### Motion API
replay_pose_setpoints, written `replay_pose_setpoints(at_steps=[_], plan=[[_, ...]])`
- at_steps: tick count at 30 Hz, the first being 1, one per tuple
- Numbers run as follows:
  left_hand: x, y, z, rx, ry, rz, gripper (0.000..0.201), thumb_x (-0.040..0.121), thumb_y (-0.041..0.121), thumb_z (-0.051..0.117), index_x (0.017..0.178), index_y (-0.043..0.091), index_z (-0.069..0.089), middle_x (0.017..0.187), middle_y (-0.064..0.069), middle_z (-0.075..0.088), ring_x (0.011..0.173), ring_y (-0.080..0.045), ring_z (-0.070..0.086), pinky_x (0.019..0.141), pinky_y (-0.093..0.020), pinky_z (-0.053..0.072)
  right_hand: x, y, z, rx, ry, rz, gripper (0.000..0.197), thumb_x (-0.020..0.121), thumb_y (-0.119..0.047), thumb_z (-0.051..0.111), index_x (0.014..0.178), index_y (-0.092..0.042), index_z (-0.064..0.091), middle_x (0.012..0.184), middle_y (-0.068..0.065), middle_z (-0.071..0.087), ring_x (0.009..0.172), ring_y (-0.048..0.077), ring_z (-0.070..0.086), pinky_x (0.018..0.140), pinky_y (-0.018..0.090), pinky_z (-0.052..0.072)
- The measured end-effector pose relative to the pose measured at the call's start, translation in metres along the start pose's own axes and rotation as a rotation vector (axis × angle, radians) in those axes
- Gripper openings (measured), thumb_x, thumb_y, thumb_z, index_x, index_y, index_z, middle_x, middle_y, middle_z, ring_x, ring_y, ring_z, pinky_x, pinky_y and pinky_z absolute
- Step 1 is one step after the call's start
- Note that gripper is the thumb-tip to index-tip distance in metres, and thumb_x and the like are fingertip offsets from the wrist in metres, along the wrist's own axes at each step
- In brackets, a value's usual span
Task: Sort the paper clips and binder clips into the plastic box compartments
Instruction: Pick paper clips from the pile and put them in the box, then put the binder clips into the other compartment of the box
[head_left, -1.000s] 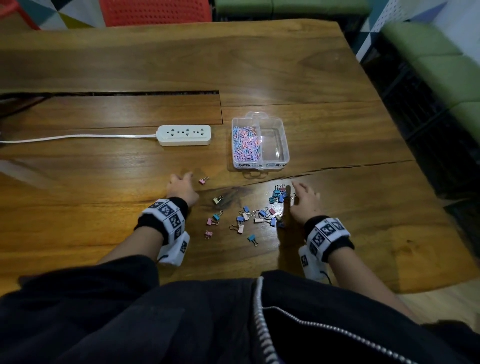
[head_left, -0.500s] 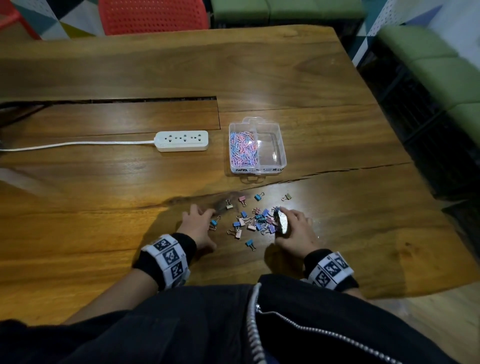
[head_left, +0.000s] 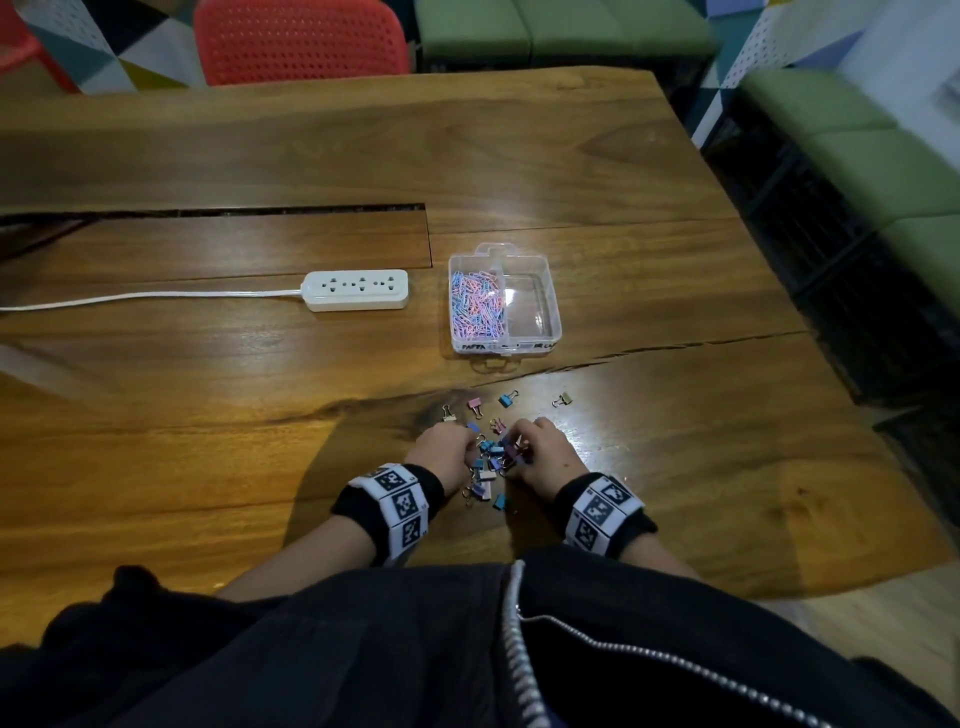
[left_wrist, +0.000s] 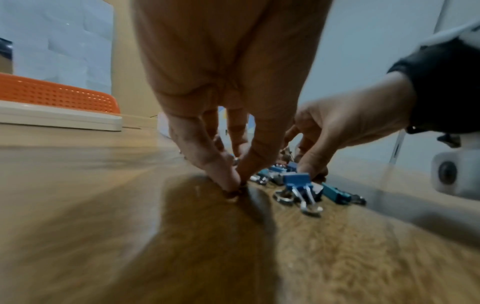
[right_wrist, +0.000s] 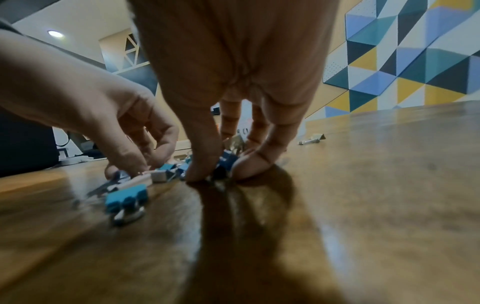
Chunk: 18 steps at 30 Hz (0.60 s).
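Observation:
Small coloured binder clips lie in a heap on the wooden table, close to me. My left hand and right hand flank the heap, fingers curled down into it. In the left wrist view, the left hand has thumb and fingertip meeting on the table with a metal loop behind them. The right hand closes thumb and fingers round dark and blue clips. The clear plastic box stands beyond; its left compartment holds pink and blue paper clips, its right one is bare.
Stray binder clips lie between the heap and the box, one off to the right. A white power strip with its cord sits left of the box. A red chair stands at the far edge; the table's edge drops off at right.
Both hands have swept inward from either side of the scattered clips and now meet over them. The clips are bunched into a tighter heap between the hands.

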<state>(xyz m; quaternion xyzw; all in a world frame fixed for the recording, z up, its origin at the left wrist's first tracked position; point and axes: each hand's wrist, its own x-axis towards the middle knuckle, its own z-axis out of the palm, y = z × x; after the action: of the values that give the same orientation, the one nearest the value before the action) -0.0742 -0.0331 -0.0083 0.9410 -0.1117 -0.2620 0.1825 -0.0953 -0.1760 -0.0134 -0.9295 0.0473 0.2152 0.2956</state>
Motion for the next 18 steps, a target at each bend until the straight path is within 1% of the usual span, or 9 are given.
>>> replay_pose_setpoints(at_steps=[2,4,7,8,10,12,15,16,18], plan=[[0.003,0.001,-0.001,-0.002,0.005,0.017,0.025,0.082,0.000,0.052,0.105,0.011,0.055,0.105,-0.009,0.060,0.099,-0.026,0.057,0.077,-0.030,0.045,0.003,0.001,-0.006,0.003,-0.014,-0.008,0.024,0.075,-0.004,0.068,0.095,-0.015,0.058,0.114,0.007,0.054,0.108,0.021,0.051,0.090,0.026,0.043],[0.007,0.001,-0.003,0.009,-0.012,0.042,0.029,0.081,0.002,0.055,0.109,0.011,0.054,0.108,-0.009,0.059,0.101,-0.026,0.055,0.082,-0.031,0.046,0.005,0.001,-0.011,0.025,-0.032,-0.009,0.022,0.077,-0.004,0.067,0.097,-0.009,0.061,0.112,0.008,0.059,0.107,0.020,0.054,0.082,0.020,0.039],[0.012,0.004,-0.011,0.064,-0.042,0.081,0.011,0.081,0.004,0.055,0.087,0.012,0.057,0.094,-0.007,0.057,0.093,-0.023,0.054,0.080,-0.030,0.046,0.006,0.001,-0.014,0.023,-0.059,-0.005,0.021,0.079,-0.006,0.066,0.099,-0.003,0.062,0.111,0.010,0.061,0.103,0.020,0.055,0.079,0.019,0.039],[0.014,0.005,-0.014,0.072,-0.053,0.084,0.010,0.081,0.004,0.055,0.079,0.014,0.055,0.087,-0.005,0.055,0.087,-0.021,0.053,0.078,-0.030,0.046,0.006,0.002,-0.015,0.024,-0.056,-0.002,0.021,0.079,-0.007,0.066,0.099,-0.003,0.062,0.111,0.011,0.060,0.102,0.020,0.055,0.080,0.020,0.040],[0.020,0.007,-0.020,0.051,-0.070,0.069,0.019,0.081,0.006,0.058,0.069,0.017,0.048,0.080,0.001,0.050,0.079,-0.017,0.050,0.073,-0.028,0.045,0.006,0.004,-0.014,0.010,-0.047,-0.004,0.018,0.079,-0.007,0.066,0.096,-0.004,0.062,0.109,0.010,0.059,0.098,0.018,0.055,0.079,0.019,0.040],[0.025,0.010,-0.025,0.043,-0.084,0.084,0.023,0.080,0.008,0.062,0.066,0.018,0.046,0.079,0.003,0.045,0.078,-0.015,0.047,0.071,-0.026,0.044,0.005,0.006,-0.013,-0.018,-0.028,-0.028,0.014,0.079,-0.007,0.065,0.093,-0.004,0.063,0.108,0.009,0.057,0.100,0.019,0.055,0.078,0.018,0.039],[0.033,0.017,-0.032,-0.034,-0.102,0.104,0.014,0.079,0.007,0.064,0.075,0.015,0.054,0.084,-0.001,0.052,0.079,-0.017,0.052,0.073,-0.028,0.050,0.002,0.006,-0.014,-0.025,-0.025,-0.049,0.015,0.081,-0.008,0.063,0.095,-0.005,0.061,0.109,0.010,0.058,0.098,0.019,0.055,0.080,0.019,0.041],[0.036,0.020,-0.036,-0.108,-0.086,0.101,0.015,0.079,0.006,0.065,0.075,0.015,0.054,0.081,0.000,0.054,0.077,-0.016,0.054,0.070,-0.025,0.050,0.002,0.007,-0.014,-0.013,-0.038,-0.041,0.016,0.082,-0.008,0.063,0.097,-0.005,0.061,0.109,0.010,0.060,0.098,0.019,0.055,0.080,0.019,0.041],[0.044,0.028,-0.047,-0.308,-0.043,0.073,0.019,0.080,0.004,0.064,0.071,0.015,0.052,0.073,0.003,0.053,0.066,-0.010,0.054,0.057,-0.016,0.048,0.001,0.011,-0.015,-0.019,-0.049,-0.035,0.017,0.082,-0.009,0.062,0.099,-0.005,0.060,0.108,0.011,0.061,0.100,0.022,0.057,0.080,0.019,0.039]])
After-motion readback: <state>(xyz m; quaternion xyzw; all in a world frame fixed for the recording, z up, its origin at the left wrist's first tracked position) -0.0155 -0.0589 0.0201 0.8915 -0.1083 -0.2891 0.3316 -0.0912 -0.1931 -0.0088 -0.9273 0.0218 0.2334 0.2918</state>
